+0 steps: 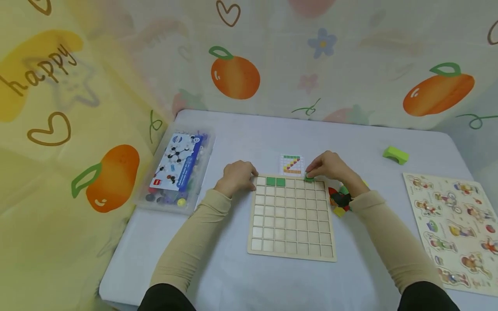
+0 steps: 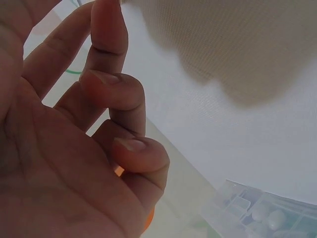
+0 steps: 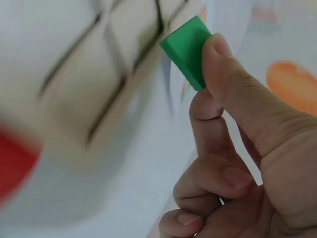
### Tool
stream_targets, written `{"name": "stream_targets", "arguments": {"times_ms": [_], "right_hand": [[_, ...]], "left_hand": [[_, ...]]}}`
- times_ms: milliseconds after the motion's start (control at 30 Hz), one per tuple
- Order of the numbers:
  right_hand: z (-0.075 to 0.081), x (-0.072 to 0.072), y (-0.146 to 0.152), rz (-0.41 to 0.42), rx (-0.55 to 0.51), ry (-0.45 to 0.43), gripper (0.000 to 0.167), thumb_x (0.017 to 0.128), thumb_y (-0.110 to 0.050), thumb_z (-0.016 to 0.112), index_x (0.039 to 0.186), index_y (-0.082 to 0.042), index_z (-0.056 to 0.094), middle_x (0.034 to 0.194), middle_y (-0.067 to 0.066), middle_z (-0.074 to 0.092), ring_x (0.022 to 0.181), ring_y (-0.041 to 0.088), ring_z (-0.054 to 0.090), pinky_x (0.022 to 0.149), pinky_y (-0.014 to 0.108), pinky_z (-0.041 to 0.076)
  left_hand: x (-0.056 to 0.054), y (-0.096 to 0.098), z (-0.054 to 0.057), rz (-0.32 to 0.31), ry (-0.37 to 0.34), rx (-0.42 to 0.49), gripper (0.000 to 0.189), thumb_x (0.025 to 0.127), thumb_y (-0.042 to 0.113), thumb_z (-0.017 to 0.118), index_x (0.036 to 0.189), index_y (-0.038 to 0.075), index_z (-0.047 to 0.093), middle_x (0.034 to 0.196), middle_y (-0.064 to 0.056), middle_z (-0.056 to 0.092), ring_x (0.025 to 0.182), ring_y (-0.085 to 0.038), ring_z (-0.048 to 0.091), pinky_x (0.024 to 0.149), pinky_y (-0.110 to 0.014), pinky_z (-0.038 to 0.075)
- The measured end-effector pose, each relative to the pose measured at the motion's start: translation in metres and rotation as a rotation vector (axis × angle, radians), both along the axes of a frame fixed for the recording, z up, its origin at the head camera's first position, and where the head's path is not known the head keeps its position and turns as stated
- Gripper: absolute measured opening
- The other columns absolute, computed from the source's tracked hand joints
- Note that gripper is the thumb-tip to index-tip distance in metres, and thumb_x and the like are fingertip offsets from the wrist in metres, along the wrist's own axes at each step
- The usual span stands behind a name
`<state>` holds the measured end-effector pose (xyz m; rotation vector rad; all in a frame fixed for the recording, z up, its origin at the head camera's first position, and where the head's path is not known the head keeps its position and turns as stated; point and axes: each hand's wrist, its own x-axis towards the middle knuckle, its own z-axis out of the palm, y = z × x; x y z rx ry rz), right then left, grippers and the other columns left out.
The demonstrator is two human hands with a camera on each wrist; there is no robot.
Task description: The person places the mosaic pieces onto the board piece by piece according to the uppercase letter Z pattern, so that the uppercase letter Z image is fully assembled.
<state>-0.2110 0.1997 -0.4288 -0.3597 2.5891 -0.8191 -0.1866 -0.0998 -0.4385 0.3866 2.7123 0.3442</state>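
A wooden grid board [image 1: 292, 255] lies on the table, two green square tiles [image 1: 276, 182] in its far row. My right hand [image 1: 330, 167] pinches another green square tile [image 3: 188, 52] between thumb and fingertip, over the far right of the board. My left hand [image 1: 238, 178] grips the board's far left corner, index finger at the far edge and thumb along the side. In the left wrist view, the other fingers [image 2: 143, 158] are curled, and the board is out of sight. Just beyond the board lies a pattern card [image 1: 292, 165] showing coloured shapes in a grid.
Loose coloured blocks [image 1: 339, 211] are piled beside the board, partly under my right wrist. A lidded clear plastic box [image 1: 183, 172] stands at the left. On the right are a light green arched block [image 1: 396, 154] and a board of cartoon figures [image 1: 451, 229].
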Motion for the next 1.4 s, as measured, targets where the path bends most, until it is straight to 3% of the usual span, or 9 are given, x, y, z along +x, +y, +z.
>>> {"name": "stream_targets", "arguments": {"times_ms": [233,367,567,633,800,967,1233,1400], "right_hand": [[-0.012,0.000,-0.031,0.137,-0.059,-0.004,0.013,0.091,-0.013,0.079,0.097,-0.001,0.081,0.099,0.016,0.080,0.098,0.029,0.071,0.093,0.048,0.057],[-0.019,0.001,-0.040,0.133,-0.036,-0.012,0.012,0.089,-0.014,0.080,0.096,-0.003,0.082,0.100,0.014,0.080,0.099,0.029,0.071,0.095,0.047,0.057],[-0.021,0.006,-0.042,0.107,0.108,0.035,0.015,0.089,-0.027,0.082,0.094,-0.012,0.083,0.101,0.008,0.080,0.097,0.028,0.073,0.089,0.046,0.058],[-0.019,0.008,-0.041,0.104,0.113,0.048,0.018,0.090,-0.029,0.080,0.096,-0.012,0.084,0.106,0.009,0.081,0.102,0.031,0.073,0.091,0.048,0.058],[-0.013,0.009,-0.024,0.050,0.051,0.040,0.023,0.094,-0.025,0.077,0.104,-0.006,0.083,0.114,0.018,0.078,0.114,0.041,0.070,0.101,0.055,0.054],[-0.007,0.005,0.005,-0.034,0.090,-0.019,0.026,0.094,-0.026,0.077,0.108,-0.005,0.082,0.124,0.024,0.073,0.123,0.046,0.063,0.109,0.060,0.048],[0.000,0.011,0.053,-0.071,0.154,-0.077,0.027,0.092,-0.022,0.079,0.108,-0.001,0.081,0.124,0.029,0.072,0.116,0.044,0.061,0.101,0.057,0.049],[0.002,0.015,0.072,-0.064,0.193,-0.109,0.029,0.091,-0.025,0.079,0.109,-0.002,0.080,0.121,0.027,0.073,0.112,0.042,0.060,0.099,0.056,0.050]], "left_hand": [[-0.001,0.005,0.000,-0.003,-0.005,0.012,0.053,0.080,0.030,0.089,0.130,0.020,0.073,0.127,-0.007,0.075,0.123,-0.030,0.067,0.094,-0.049,0.057],[0.001,0.007,-0.001,0.009,-0.024,0.016,0.053,0.080,0.029,0.089,0.130,0.020,0.073,0.127,-0.006,0.075,0.123,-0.030,0.067,0.094,-0.048,0.056],[0.002,0.007,0.000,0.013,-0.005,0.006,0.054,0.079,0.029,0.090,0.130,0.021,0.074,0.111,-0.004,0.078,0.119,-0.029,0.069,0.092,-0.047,0.057],[0.001,0.006,0.000,0.011,0.002,0.002,0.055,0.079,0.030,0.090,0.130,0.021,0.074,0.107,-0.004,0.079,0.117,-0.028,0.069,0.091,-0.046,0.057],[0.000,0.004,0.002,0.005,-0.002,-0.009,0.055,0.079,0.030,0.090,0.131,0.021,0.073,0.109,-0.003,0.079,0.116,-0.028,0.070,0.091,-0.047,0.058],[-0.001,0.002,0.003,0.011,0.004,-0.022,0.055,0.079,0.030,0.090,0.130,0.021,0.073,0.113,-0.004,0.078,0.117,-0.028,0.070,0.090,-0.047,0.058],[0.000,0.000,0.000,0.015,-0.003,0.010,0.054,0.080,0.029,0.090,0.130,0.020,0.074,0.106,-0.005,0.079,0.117,-0.029,0.069,0.090,-0.047,0.058],[0.000,0.000,-0.001,0.010,0.003,0.014,0.054,0.080,0.028,0.089,0.130,0.019,0.073,0.114,-0.006,0.078,0.119,-0.030,0.069,0.091,-0.048,0.057]]}}
